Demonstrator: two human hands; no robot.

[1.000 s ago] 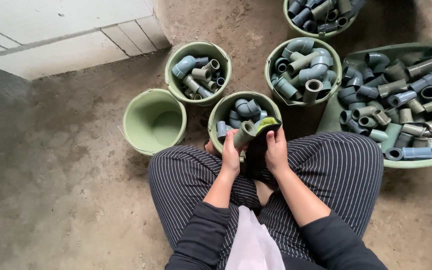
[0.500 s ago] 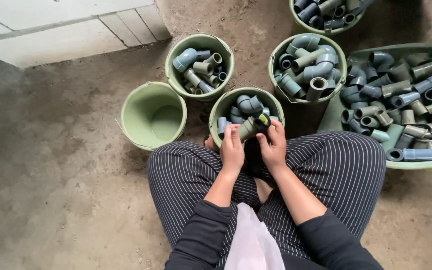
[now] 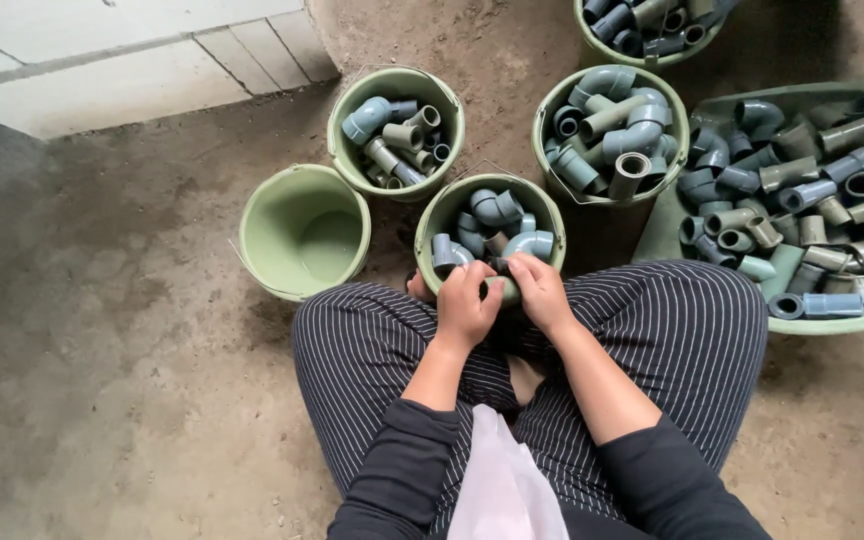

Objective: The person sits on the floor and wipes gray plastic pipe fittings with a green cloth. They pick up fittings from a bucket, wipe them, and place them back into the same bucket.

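1. Person's sitting on a bare concrete floor (image 3: 102, 350) in striped trousers, both hands at the near rim of the nearest green bucket (image 3: 442, 215).
2. Left hand (image 3: 465, 305) and right hand (image 3: 540, 292) are both curled around one small greenish pipe fitting (image 3: 501, 289), held between them just over that rim. It's mostly hidden by the fingers, so I can't tell its exact shape.
3. That bucket already holds grey-blue elbow fittings (image 3: 500, 222). Looks to me like sorting, and this piece is being checked or worked right at the bucket.
4. Around it: an empty bucket (image 3: 302, 232) to the left, a bucket of mixed couplers (image 3: 396, 128) behind, a fuller bucket (image 3: 612, 135) to the right, and a big tub (image 3: 802, 318) of loose fittings at the far right.
5. My guess: letting go cleanly takes a small reach forward so it drops inside, not onto the rim.
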